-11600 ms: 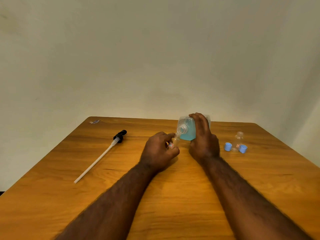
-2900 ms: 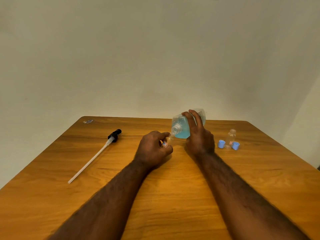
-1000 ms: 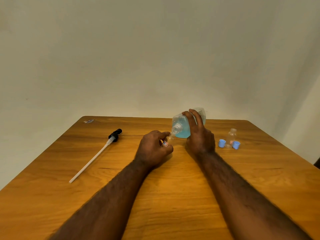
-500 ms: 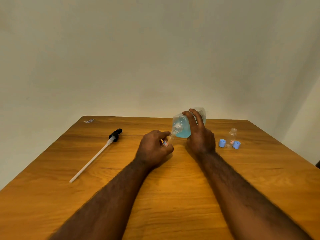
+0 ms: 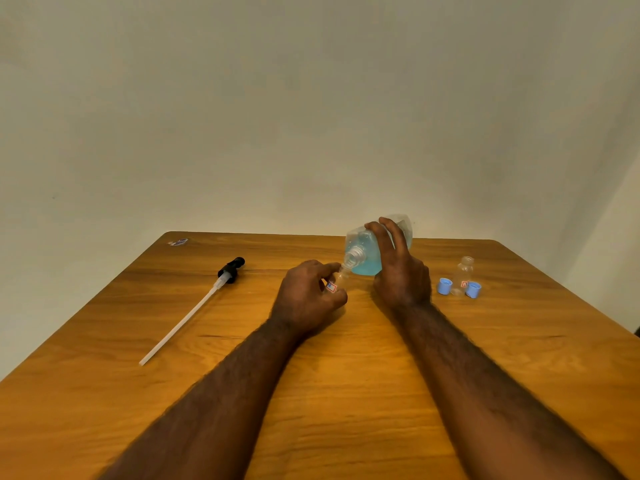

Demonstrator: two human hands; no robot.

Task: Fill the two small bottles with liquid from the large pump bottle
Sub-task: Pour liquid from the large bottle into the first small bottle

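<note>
My right hand [image 5: 398, 271] grips the large clear bottle [image 5: 363, 252] of blue liquid, tipped on its side with its open neck pointing down toward me. My left hand [image 5: 308, 296] holds a small clear bottle [image 5: 338, 281] with a red label, its mouth right under the large bottle's neck. A second small clear bottle [image 5: 464, 275] stands uncapped to the right, between two blue caps [image 5: 445, 285] [image 5: 473, 289]. Both hands rest low over the wooden table [image 5: 311, 375].
The removed black pump head with its long white tube [image 5: 194, 310] lies diagonally on the left of the table. A small wrapper or sticker [image 5: 178, 242] sits at the far left corner. A plain wall stands behind the table.
Almost nothing differs over the last second: both hands keep their holds and the large bottle stays tipped over the small one. Compared with 11.6 s ago, the view shifted slightly.
</note>
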